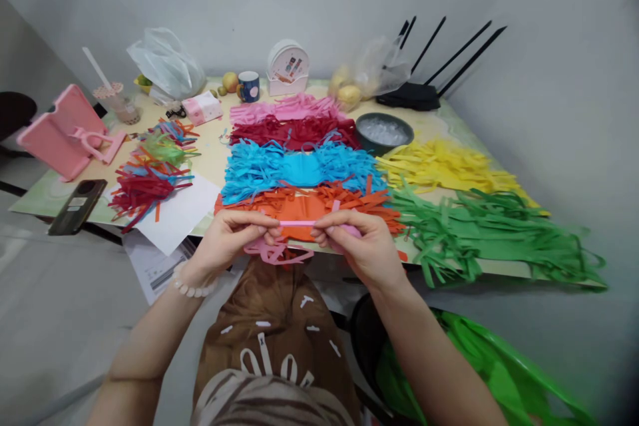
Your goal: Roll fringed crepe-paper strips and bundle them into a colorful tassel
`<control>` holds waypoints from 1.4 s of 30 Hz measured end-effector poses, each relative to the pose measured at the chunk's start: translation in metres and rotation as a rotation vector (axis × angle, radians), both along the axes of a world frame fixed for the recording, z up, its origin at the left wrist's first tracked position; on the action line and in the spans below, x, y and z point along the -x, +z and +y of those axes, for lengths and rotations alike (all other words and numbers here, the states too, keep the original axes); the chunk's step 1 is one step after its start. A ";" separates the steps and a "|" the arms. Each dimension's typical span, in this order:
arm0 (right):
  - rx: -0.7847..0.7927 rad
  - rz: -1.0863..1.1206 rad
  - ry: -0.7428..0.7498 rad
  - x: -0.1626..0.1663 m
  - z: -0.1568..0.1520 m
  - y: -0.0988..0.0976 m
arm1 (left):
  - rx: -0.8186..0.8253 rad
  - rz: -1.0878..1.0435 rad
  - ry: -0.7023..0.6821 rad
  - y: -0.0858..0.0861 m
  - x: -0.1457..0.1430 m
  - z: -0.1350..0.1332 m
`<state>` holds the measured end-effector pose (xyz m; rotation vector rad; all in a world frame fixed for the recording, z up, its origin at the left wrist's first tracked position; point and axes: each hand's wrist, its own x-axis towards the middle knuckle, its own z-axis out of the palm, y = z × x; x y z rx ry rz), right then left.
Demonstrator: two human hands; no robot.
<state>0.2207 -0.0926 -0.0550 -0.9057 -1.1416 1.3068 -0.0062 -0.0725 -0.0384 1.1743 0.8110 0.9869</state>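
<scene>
A narrow pink strip (297, 223) is stretched level between my two hands, with loose pink fringe hanging below. My left hand (237, 238), with a white bead bracelet at the wrist, pinches its left end. The right end is pinched by my right hand (359, 243); more pink material shows at that palm. Just behind them lies an orange fringed piece (298, 208), partly covered by my fingers. Beyond it are fringed pieces in blue (302, 170), dark red (294, 134) and pink (307, 108).
Green (459, 229) and yellow fringe (449, 170) lie right, near a dark bowl (384, 133). At left are mixed cut strips (150, 180), a phone (78, 206) and a pink stand (64, 136). A mug (248, 87) and black router (409, 96) stand behind.
</scene>
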 end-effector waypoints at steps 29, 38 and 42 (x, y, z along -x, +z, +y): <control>0.129 -0.216 0.565 -0.010 0.008 0.033 | -1.543 0.805 -0.016 0.012 -0.003 0.002; 0.260 0.058 0.428 0.008 0.000 0.013 | -1.396 0.752 0.075 -0.006 -0.007 0.004; 0.163 0.141 0.329 0.014 -0.007 0.016 | -1.293 0.626 0.249 -0.013 -0.025 -0.004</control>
